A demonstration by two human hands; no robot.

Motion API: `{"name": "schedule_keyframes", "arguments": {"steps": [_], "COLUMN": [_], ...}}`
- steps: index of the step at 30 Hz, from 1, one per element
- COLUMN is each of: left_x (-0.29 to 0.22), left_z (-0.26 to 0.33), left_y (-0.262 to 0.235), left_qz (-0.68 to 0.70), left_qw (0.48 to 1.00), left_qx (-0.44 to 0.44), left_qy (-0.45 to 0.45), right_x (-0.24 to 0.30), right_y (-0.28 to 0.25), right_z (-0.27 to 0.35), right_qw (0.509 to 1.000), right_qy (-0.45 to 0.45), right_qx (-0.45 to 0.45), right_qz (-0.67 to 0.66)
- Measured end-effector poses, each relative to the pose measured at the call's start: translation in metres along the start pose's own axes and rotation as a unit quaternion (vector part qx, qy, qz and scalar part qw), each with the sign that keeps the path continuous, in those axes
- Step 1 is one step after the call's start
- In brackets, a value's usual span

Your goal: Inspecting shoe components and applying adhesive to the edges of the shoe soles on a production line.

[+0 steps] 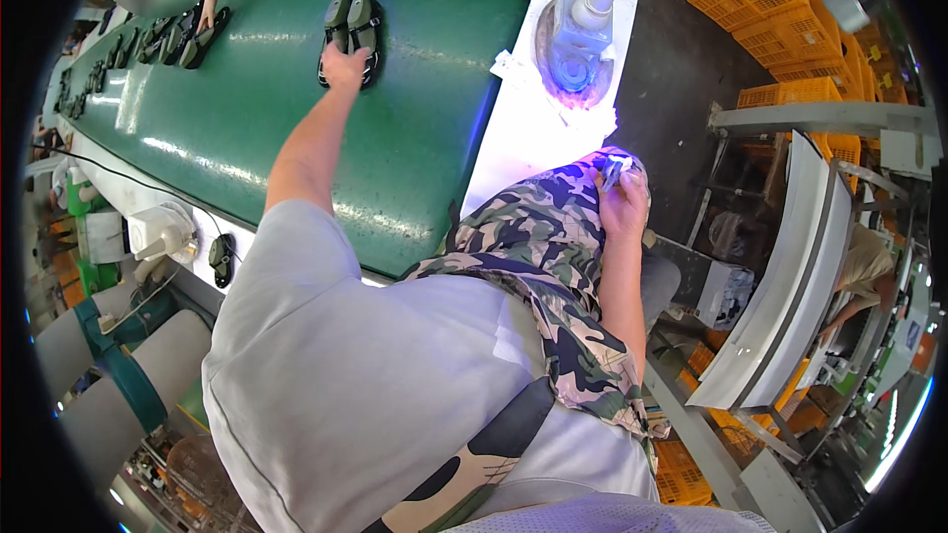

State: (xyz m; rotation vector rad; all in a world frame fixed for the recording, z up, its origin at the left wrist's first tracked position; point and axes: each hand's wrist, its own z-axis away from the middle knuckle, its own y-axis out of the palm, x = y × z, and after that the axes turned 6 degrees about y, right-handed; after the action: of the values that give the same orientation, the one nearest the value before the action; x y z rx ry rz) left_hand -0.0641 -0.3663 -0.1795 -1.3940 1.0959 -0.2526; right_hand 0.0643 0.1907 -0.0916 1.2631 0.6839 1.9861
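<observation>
I have my left hand (344, 67) stretched far out over the green conveyor belt (247, 118), fingers closed on the near end of a pair of dark sandals (350, 32) lying side by side, soles up, so both can be gripped at once. My right hand (622, 199) sits low by my camouflage apron (533, 237), curled around a small tool (612, 173) glowing violet, kept close beside the white bench (533, 128). More sandals (178, 39) lie further along the belt, where another person's hand (207, 22) rests on them.
</observation>
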Motion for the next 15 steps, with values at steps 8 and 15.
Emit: {"name": "schedule_keyframes", "arguments": {"steps": [8,15], "left_x": [-0.001,-0.02], "left_z": [-0.07,-0.079], "left_y": [0.041,0.052], "left_qz": [-0.038,-0.102], "left_qw": [0.98,0.965], "left_qx": [0.197,0.238], "left_qy": [-0.003,-0.048], "right_x": [0.001,0.006], "right_y": [-0.006,0.012], "right_z": [-0.011,-0.047], "right_qw": [0.997,0.969], "right_qy": [0.039,0.07], "right_qx": [0.039,-0.154], "right_qz": [0.05,0.183]}}
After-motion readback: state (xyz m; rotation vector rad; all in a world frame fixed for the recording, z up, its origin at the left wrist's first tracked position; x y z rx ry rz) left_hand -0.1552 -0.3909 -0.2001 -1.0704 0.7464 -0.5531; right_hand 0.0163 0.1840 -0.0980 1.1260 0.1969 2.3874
